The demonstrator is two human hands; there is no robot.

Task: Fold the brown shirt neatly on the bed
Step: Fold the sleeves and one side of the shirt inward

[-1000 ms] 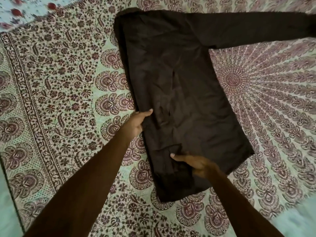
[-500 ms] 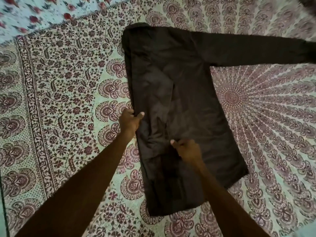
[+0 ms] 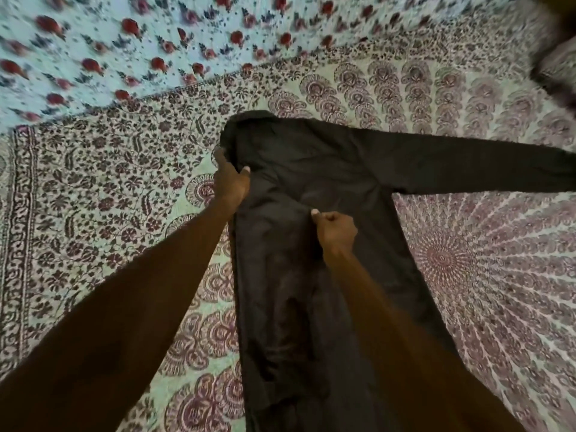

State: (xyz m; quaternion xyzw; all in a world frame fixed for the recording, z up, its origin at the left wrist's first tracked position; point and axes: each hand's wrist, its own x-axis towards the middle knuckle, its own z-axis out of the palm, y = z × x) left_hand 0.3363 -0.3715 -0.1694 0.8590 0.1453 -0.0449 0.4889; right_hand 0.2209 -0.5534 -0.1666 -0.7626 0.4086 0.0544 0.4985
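fingers [image 3: 222, 159] of the left hand [image 3: 232, 185] are curled round the left edge of the shirt [image 3: 311, 163], just near of the collar [image 3: 249, 118]. the thumb lies on top of the cloth and the rest wrap the edge; how far under they go cannot be told. fingers [image 3: 336, 219] of the right hand [image 3: 338, 233] are curled tight with the thumb tip pressed to them, pinching a ridge of cloth in the middle of the shirt's body. this hand is to the right of the left hand and nearer. the hands are apart, with a band of dark cloth between them. both forearms reach in from the near edge, the left over the sheet [image 3: 467, 260], the right over the shirt's near half.

the shirt lies flat on the bed [image 3: 93, 213], collar at the far end, its near end running out of view. its left side looks folded in over the body, with a crease running from the right hand toward the near end. one sleeve [image 3: 467, 169] stretches straight out to the right, flat on the sheet, its cuff out of view.

the sheet is a maroon mandala print on a pale ground, its rings centred just right of the shirt's body. at far left a paler floral sheet [image 3: 124, 42] with red flowers meets its border. a dark blurred shape [image 3: 558, 73] sits in the far right corner; what it is cannot be told.
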